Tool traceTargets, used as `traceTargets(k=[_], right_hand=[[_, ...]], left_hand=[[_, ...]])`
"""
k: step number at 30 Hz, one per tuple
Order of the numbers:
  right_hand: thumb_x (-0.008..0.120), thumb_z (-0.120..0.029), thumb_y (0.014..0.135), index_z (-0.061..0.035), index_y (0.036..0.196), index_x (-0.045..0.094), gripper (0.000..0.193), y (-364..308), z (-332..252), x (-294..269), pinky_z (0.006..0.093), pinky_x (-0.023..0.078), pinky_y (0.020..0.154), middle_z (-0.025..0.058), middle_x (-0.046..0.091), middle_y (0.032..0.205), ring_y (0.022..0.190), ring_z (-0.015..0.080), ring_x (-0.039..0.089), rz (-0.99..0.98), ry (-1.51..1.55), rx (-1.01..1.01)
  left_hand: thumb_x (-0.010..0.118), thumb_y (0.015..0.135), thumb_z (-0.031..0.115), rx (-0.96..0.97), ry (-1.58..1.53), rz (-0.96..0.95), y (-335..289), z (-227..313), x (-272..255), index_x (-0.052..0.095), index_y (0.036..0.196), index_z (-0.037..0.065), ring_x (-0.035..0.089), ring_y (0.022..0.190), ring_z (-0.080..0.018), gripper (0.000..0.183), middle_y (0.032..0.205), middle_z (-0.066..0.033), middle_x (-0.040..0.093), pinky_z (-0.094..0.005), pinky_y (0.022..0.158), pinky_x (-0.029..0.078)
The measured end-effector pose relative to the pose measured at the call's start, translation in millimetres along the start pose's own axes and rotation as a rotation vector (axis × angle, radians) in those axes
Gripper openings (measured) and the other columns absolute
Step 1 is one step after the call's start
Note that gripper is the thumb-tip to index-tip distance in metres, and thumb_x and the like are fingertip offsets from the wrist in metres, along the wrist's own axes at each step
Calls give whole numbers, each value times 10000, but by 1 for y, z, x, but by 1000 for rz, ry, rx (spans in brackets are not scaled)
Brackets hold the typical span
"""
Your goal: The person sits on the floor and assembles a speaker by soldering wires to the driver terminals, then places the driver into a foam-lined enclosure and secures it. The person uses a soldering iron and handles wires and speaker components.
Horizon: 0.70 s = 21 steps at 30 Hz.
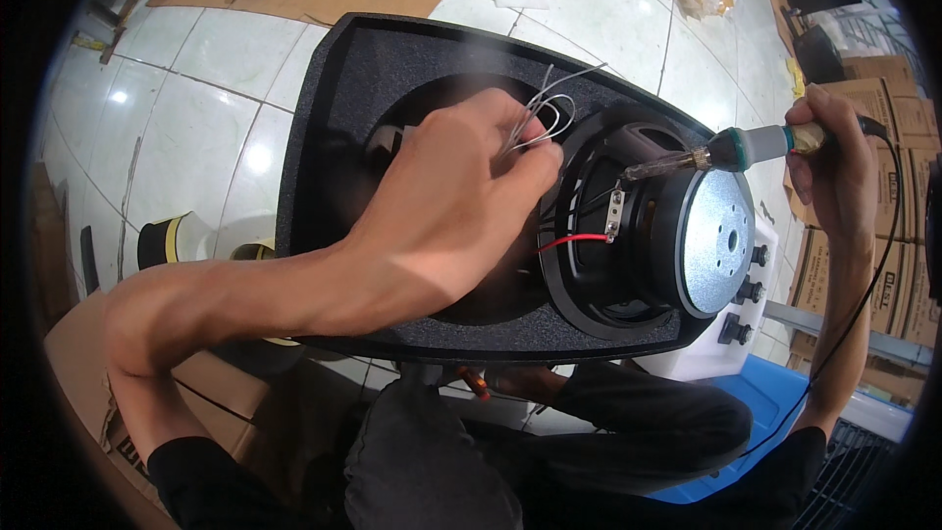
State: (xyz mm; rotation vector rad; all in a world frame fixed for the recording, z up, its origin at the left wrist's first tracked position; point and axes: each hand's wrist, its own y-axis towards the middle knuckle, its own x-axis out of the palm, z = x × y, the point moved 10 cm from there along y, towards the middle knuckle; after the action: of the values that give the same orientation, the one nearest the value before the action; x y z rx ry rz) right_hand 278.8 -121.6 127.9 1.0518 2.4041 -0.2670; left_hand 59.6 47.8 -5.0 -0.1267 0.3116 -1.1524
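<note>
Left hand (461,172) pinches wire (539,110), right hand (842,152) grips the iron (763,145) at the speaker (718,236) on the cabinet (456,51); printed cartons (852,280) stack up right.

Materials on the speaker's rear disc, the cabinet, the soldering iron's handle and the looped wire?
Rear disc: metal, possibly plated steel; silvery, speckled sheen.
Cabinet: textured black coating, grainy and matte; core hidden, perhaps wood-based board.
Soldering iron's handle: likely plastic; smooth, moulded-looking, pale grey section beside a dark one.
Looped wire: probably metal, maybe solder; grey, slight shine, holds its curves.
</note>
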Motion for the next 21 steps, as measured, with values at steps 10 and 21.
traceTargets(k=[10, 21], right_hand=[[580, -266, 991, 62, 868, 687, 366, 2, 13, 7, 196, 379, 274, 123, 623, 594, 337, 99, 509, -36, 85, 119], [565, -267, 1002, 82, 888, 681, 385, 5, 12, 6, 204, 402, 278, 118, 610, 577, 339, 106, 522, -33, -26, 105]], left_hand=[[579, 1013, 274, -4, -55, -43, 2, -3, 10, 608, 1053, -18, 482, 599, -46, 296, 695, -2, 592, -243, 518, 384], [501, 1050, 287, 46, 14, -110, -4, -4, 12, 667, 1020, 29, 497, 643, -57, 309, 707, 22, 540, -237, 553, 418]])
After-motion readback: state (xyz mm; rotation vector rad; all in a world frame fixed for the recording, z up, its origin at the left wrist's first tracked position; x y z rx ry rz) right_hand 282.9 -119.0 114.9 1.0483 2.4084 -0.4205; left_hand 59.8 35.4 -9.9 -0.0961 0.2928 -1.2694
